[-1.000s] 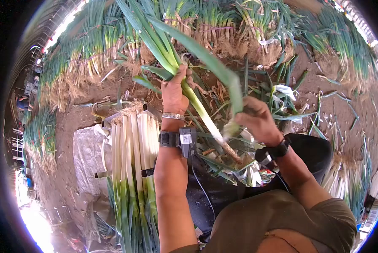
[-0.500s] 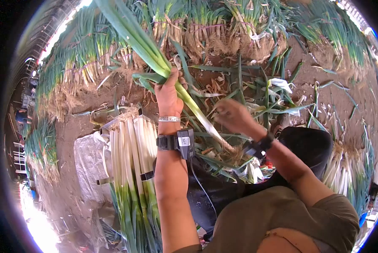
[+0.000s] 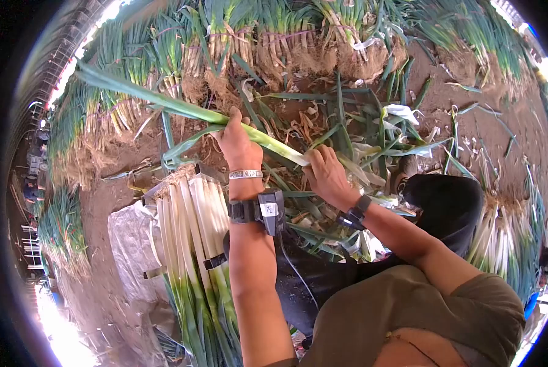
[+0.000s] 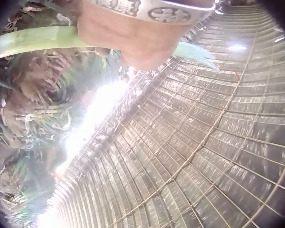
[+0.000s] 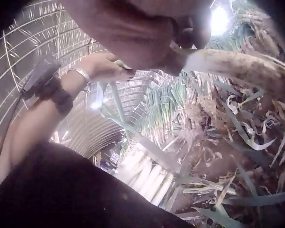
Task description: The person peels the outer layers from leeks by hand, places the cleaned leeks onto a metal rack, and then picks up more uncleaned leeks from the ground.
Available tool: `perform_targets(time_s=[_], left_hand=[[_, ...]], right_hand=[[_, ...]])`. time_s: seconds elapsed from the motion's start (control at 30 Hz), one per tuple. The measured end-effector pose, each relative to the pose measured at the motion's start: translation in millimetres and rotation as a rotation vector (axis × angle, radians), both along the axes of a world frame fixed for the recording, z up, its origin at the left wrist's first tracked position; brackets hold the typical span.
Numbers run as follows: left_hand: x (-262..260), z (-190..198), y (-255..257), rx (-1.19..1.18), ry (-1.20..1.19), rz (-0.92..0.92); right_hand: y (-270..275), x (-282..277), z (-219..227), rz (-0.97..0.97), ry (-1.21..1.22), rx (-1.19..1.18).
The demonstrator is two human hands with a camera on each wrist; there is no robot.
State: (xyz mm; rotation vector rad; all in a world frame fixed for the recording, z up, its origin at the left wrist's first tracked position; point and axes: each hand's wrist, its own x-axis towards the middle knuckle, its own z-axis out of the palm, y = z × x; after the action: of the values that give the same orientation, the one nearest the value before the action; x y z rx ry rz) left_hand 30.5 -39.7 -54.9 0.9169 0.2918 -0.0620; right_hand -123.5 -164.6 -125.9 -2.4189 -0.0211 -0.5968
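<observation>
My left hand (image 3: 238, 144) grips a long green onion (image 3: 272, 143) where the pale stalk turns green; its leaves stretch to the upper left. At the stalk's lower part, my right hand (image 3: 331, 178) pinches it, and a whitish blurred strip shows just beyond the fingers. In the left wrist view the stalk (image 4: 38, 39) passes under the left hand (image 4: 133, 38). The right wrist view shows the right hand (image 5: 133, 35) at the pale, dirt-marked stalk (image 5: 237, 64), its fingertips partly hidden.
Trimmed onions (image 3: 185, 226) lie in a metal holder left of my left forearm, beside a whitish sack (image 3: 130, 244). Tied bundles (image 3: 286, 37) line the far side. Loose leaves and peelings (image 3: 341, 116) cover the ground ahead; more onions (image 3: 500, 238) lie at right.
The onion has swung from steep to flatter, its leaves moving left. My right hand let go of a long leaf, came back across and now pinches the stalk. My left hand keeps its grip.
</observation>
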Motion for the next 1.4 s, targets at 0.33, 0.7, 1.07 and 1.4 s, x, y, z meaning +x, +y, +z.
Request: perform_targets(time_s=[0.33, 0.7, 1.07, 1.4], left_hand=[[-2.3, 8.0, 2.7, -0.125, -0.010, 0.057], [-9.4, 15.0, 23.8, -0.020, -0.331, -0.345], [1.3, 3.0, 21.4, -0.044, -0.295, -0.250], [16.2, -3.4, 34.4, -0.106, -0.126, -0.229]], right_hand=[[-14.0, 11.3, -6.8, 0.050, -0.114, 0.042], [-43.2, 14.0, 26.3, 0.256, 0.231, 0.450], [-18.0, -3.5, 34.3, 0.367, -0.087, 0.058], [-27.8, -18.5, 57.0, 0.285, 0.009, 0.854]])
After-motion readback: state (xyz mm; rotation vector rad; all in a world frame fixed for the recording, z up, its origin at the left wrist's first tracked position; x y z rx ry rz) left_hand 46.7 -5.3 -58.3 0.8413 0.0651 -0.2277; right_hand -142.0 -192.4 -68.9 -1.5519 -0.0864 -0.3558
